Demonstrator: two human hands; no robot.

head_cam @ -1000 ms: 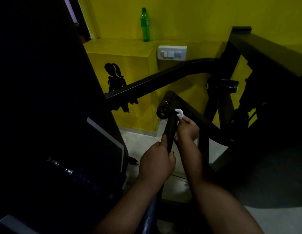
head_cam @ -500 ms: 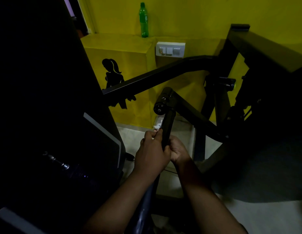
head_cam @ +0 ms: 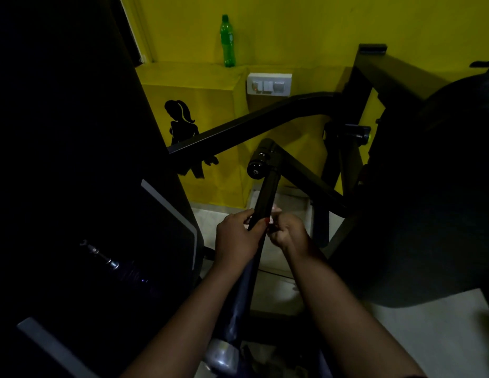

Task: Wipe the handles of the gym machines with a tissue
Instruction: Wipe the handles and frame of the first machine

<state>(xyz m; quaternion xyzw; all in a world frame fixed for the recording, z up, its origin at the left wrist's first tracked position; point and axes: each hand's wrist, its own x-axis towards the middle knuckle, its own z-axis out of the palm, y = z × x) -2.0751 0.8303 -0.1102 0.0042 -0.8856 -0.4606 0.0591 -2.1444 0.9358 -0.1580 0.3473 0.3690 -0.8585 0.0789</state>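
Note:
A black handle bar [head_cam: 266,195] slopes down from a round black joint [head_cam: 258,165] of the gym machine at the centre of the head view. My left hand [head_cam: 236,240] grips the bar low down, its fingers curled round it from the left. My right hand [head_cam: 288,230] is on the right side of the bar at the same height, fingers curled. It pinches a pale tissue [head_cam: 275,209] against the bar, and only a small corner of the tissue shows above the fingers.
Black machine frame bars [head_cam: 251,126] cross behind the handle. A dark padded panel [head_cam: 166,236] fills the left, and a large dark pad [head_cam: 434,214] the right. A green bottle [head_cam: 227,42] stands on the yellow ledge, above a white switch plate [head_cam: 269,83]. Pale floor [head_cam: 429,336] lies below.
My right hand has slid with the tissue down the handle from the top joint to beside my left hand. My left hand has kept its grip on the bar.

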